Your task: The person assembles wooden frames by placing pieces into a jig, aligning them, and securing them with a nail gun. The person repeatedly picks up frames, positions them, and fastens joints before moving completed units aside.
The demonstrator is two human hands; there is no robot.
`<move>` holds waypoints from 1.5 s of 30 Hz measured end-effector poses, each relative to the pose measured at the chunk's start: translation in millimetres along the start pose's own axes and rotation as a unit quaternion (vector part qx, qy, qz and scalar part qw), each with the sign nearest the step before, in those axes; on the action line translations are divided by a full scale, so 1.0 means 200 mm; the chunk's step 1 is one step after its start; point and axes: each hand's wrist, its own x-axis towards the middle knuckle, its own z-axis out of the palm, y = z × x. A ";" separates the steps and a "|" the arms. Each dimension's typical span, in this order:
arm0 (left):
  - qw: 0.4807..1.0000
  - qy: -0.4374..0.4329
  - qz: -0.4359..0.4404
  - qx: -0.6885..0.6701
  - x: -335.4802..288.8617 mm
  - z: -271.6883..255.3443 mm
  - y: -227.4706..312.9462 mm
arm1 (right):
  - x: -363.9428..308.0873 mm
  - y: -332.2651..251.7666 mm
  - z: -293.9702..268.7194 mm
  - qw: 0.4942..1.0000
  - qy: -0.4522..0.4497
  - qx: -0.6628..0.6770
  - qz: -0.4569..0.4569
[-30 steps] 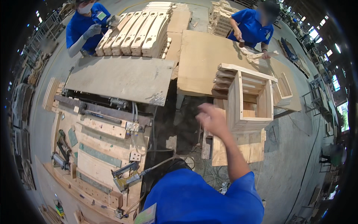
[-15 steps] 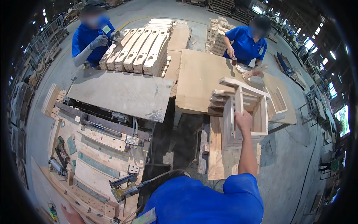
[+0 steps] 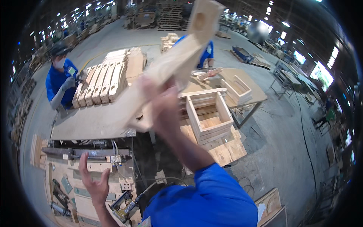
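My right hand (image 3: 165, 104) is wrapped round a pale wooden frame piece (image 3: 181, 55), raised in front of me and smeared by motion. A dark oval hole shows near its upper end; its lower part is too blurred to make out. Over the wooden jig bench (image 3: 84, 202), my left hand (image 3: 96, 184) is held up with thumb and fingers spread, holding nothing. A nail gun (image 3: 124, 212) with a hose lies on the bench beside my left forearm. Beyond my right forearm stands a stack of rectangular wooden frames (image 3: 213, 130) on boards.
A grey metal tabletop (image 3: 85, 123) lies behind the jig. At the far left, a gloved co-worker (image 3: 60, 81) stands by a row of curved wooden parts (image 3: 100, 81). Another co-worker (image 3: 206, 53) is partly hidden behind my raised piece. A wooden frame (image 3: 238, 89) rests on the right table.
My right hand has lifted the wooden piece off the frame stack and brought it left and up. My left hand has risen from the lower left over the jig. The view has turned.
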 end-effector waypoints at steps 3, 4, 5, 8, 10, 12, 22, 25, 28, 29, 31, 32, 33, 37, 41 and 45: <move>0.986 0.096 0.028 -0.136 0.05 0.20 -0.01 | -0.29 0.06 0.29 0.993 -0.086 0.051 0.060; 0.983 0.137 -0.005 -0.124 0.03 0.23 -0.07 | -0.39 0.01 0.38 0.985 -0.105 0.080 0.111; 0.977 0.183 -0.041 -0.101 0.02 0.21 -0.16 | -0.47 -0.03 0.46 0.970 -0.132 0.117 0.168; 0.938 0.298 -0.114 -0.136 0.03 0.08 -0.13 | -0.53 -0.02 0.50 0.940 -0.276 0.043 0.196; 0.897 0.321 -0.212 -0.216 -0.01 -0.15 -0.15 | -0.54 0.05 0.42 0.929 -0.355 -0.106 0.014; 0.863 0.357 -0.222 -0.280 -0.11 -0.37 -0.23 | -0.58 0.07 0.37 0.884 -0.306 -0.279 -0.216; 0.716 0.412 -0.421 -0.375 -0.81 -0.85 -0.44 | -0.87 0.62 0.42 0.767 -0.521 -0.362 -0.096; 0.717 0.407 -0.464 -0.323 -0.87 -0.94 -0.42 | -1.03 0.89 0.55 0.762 -0.537 -0.360 0.038; 0.773 0.437 -0.449 -0.096 -1.05 -1.01 -0.53 | -1.24 1.12 0.76 0.746 -0.586 -0.306 0.085; 0.776 0.446 -0.441 0.070 -1.10 -0.99 -0.56 | -1.28 1.21 0.82 0.734 -0.605 -0.291 0.105; 0.751 0.341 -0.477 0.303 -1.08 -0.99 -0.52 | -1.32 1.38 0.88 0.709 -0.628 -0.288 0.140; 0.785 0.309 -0.440 0.309 -1.07 -0.94 -0.52 | -1.33 1.48 0.87 0.696 -0.633 -0.308 0.141; 0.815 0.278 -0.396 0.318 -1.06 -0.89 -0.51 | -1.34 1.62 0.83 0.687 -0.636 -0.323 0.139; 0.884 0.129 -0.331 0.304 -1.17 -0.57 -0.53 | -1.50 1.87 0.77 0.636 -0.675 -0.352 0.126; 0.878 0.055 -0.400 0.259 -1.22 -0.42 -0.55 | -1.62 1.95 0.72 0.600 -0.694 -0.361 0.172; 0.846 0.000 -0.469 0.253 -1.32 -0.35 -0.62 | -1.68 1.97 0.66 0.558 -0.688 -0.380 0.267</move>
